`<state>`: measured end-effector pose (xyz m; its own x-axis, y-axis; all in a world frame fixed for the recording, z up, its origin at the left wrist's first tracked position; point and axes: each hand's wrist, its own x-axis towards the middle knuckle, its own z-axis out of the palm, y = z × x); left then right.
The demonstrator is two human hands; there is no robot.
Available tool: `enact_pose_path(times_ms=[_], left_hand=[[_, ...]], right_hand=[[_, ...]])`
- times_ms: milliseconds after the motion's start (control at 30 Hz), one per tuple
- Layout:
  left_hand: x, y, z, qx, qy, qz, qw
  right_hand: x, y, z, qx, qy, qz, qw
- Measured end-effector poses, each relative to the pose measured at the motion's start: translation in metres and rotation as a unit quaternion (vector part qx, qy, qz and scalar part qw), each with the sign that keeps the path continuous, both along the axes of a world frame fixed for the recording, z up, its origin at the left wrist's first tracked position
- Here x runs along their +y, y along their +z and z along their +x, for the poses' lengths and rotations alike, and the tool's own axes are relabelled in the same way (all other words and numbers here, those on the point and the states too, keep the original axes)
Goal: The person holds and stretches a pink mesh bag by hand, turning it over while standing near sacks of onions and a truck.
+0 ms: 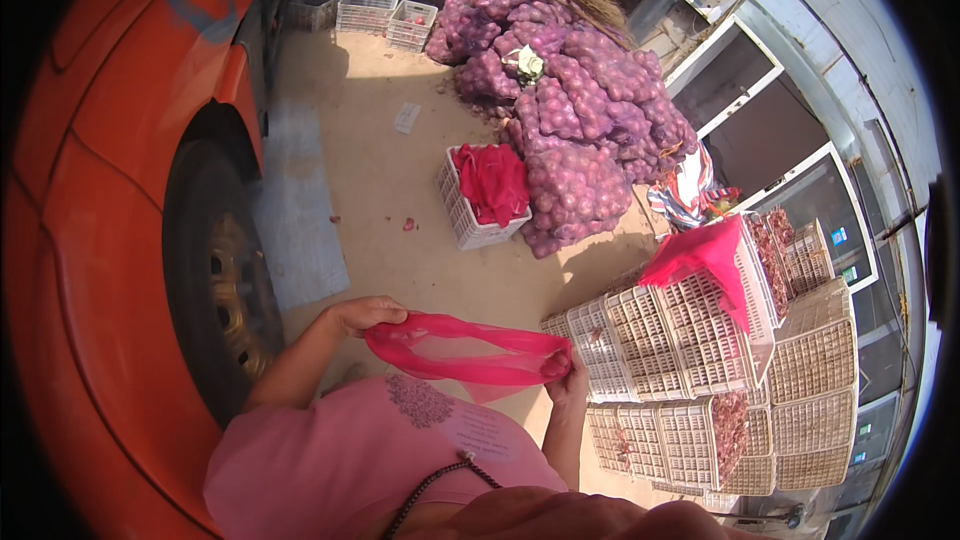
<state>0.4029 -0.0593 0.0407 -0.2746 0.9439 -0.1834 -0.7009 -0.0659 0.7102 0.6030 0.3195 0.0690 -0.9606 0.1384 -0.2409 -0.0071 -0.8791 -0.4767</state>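
A pink-red mesh bag (470, 328) is stretched sideways in front of my body, its mouth spread into a long loop. My left hand (370, 314) is closed on the loop's left end. At the other end my right hand (568, 378) grips the rim, with part of the mesh lying over its fingers. Nothing shows inside the bag. Ahead, a white plastic crate (470, 230) holds a heap of folded red mesh bags (492, 183). Another pink mesh cloth (705, 258) is draped over the stacked crates right of my right hand.
Stacked pale plastic crates (670, 335), some with onion skins, rise close at the right. Filled mesh sacks of purple onions (580, 180) are piled ahead. An orange truck (100, 180) with a large wheel (215, 270) stands at the left. Small crates (366, 14) sit at the back.
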Motion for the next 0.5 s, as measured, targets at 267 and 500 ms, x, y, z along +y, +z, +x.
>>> enact_pose_path(times_ms=[267,500], left_hand=[[0.0,0.009,-0.014,0.052,0.333,0.016,0.941],[-0.019,-0.034,-0.039,0.169,0.51,-0.253,0.805]], right_hand=[[-0.048,0.016,-0.006,-0.146,-0.044,0.422,0.894],[-0.069,0.026,0.0,-0.054,0.176,0.46,0.869]])
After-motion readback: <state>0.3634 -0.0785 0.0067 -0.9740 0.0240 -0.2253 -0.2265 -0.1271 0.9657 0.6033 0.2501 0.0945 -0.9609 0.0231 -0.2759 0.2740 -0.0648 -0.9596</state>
